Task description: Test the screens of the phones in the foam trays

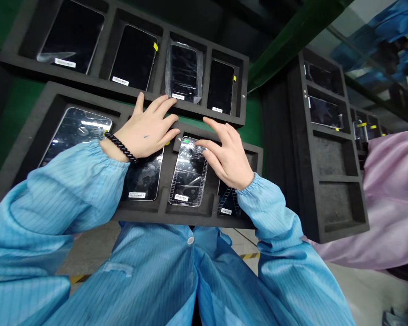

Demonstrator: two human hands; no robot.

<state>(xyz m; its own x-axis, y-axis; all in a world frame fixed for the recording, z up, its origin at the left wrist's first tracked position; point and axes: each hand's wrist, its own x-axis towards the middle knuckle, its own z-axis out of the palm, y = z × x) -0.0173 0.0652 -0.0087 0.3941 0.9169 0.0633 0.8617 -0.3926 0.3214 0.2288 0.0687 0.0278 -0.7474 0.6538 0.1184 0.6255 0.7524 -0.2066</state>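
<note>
One 4-slot front tray point(190, 220), dk foam, is on green bench point(253, 118), rear tray point(102, 54) just behind. L to R: 1st panel point(76, 129), film-covered, partly under blue sleeve point(78, 181). Then L hand point(149, 131), black braided band point(120, 146) at wrist, palm down, fingers open & spread, nothing visibly gripped; it's over 2nd panel point(144, 176), fingertips by rear tray's near edge, contact unclear. 3rd panel point(188, 170) at 3rd slot: clear film w/ grid-lined edges, green tab up top, white label at near end; can't tell if fully seated. R hand point(229, 156) next, fingers half-bent, tips at that panel's upper R corner; pinching or just touching, can't tell. 4th panel point(227, 199) partly hidden by R hand. Far R: side tray point(340, 178) w/ 2 panels in far slots, plus co-worker's pink sleeve point(363, 251).
</note>
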